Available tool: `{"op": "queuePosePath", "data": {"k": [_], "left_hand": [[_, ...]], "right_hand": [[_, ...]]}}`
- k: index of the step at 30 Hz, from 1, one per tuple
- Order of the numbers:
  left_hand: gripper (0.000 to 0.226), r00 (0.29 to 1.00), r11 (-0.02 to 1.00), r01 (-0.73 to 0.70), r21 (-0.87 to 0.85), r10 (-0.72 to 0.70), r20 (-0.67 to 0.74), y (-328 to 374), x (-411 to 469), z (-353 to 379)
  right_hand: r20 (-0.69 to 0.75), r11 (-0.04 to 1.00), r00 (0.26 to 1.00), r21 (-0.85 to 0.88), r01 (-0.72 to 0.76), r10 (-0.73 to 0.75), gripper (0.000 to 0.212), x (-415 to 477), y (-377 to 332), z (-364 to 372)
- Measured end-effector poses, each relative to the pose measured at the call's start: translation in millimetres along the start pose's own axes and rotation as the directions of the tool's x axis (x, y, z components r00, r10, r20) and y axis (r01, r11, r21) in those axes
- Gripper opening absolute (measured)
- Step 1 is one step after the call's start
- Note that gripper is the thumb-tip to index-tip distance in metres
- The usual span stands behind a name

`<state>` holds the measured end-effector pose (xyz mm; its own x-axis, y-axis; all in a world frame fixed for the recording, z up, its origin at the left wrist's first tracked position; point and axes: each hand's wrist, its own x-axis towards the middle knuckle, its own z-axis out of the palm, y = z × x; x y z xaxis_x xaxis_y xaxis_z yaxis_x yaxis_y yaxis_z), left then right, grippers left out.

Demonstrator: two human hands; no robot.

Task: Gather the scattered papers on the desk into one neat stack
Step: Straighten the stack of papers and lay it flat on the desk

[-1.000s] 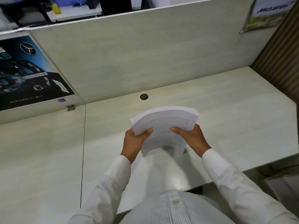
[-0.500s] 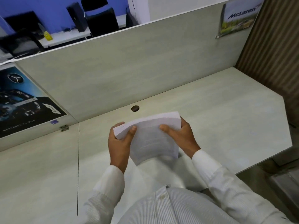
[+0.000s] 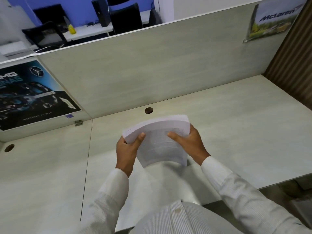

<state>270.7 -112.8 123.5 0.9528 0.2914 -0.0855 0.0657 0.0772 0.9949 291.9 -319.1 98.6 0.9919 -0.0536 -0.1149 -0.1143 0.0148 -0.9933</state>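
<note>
This is an office cubicle. A pale laminate desk (image 3: 236,132) with a round cable hole (image 3: 148,110) sits against a matching partition panel (image 3: 152,65) that carries a Mercedes poster (image 3: 30,95) and a McLaren poster (image 3: 273,19). Beyond the partition are another white desk (image 3: 89,32), a black computer tower (image 3: 101,11) and a dark chair (image 3: 125,16).

White long-sleeved shirt (image 3: 177,222), fine vertical pinstripe weave. Front placket at 6 o'clock, one pale round button (image 3: 177,210) on it. From 7 o'clock, left sleeve (image 3: 108,200); from 4 o'clock, right sleeve (image 3: 244,195); fabric creased along both. Plain banded cuffs (image 3: 211,163) snug at wrists. Bare beyond cuffs: left hand (image 3: 126,149), right hand (image 3: 190,144).
</note>
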Motion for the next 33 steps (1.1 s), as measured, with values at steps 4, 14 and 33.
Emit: {"op": "queuePosePath", "data": {"k": [4,14,33], "left_hand": [[0.035,0.998,0.998,0.055,-0.030,-0.054,0.012,-11.3,1.1,1.1],[0.024,0.988,0.988,0.152,0.005,-0.152,0.013,-34.8,-2.1,3.9],[0.039,0.900,0.896,0.410,0.168,-0.427,0.082,-56.3,-22.5,-26.9]], "right_hand": [[0.021,1.000,1.000,0.016,-0.009,0.008,0.051,0.4,8.4,1.1],[0.030,0.996,0.997,-0.061,-0.072,0.074,0.029,3.5,27.1,-8.1],[0.109,0.976,0.973,-0.096,-0.195,0.205,0.028,-18.4,61.1,-7.3]]}}
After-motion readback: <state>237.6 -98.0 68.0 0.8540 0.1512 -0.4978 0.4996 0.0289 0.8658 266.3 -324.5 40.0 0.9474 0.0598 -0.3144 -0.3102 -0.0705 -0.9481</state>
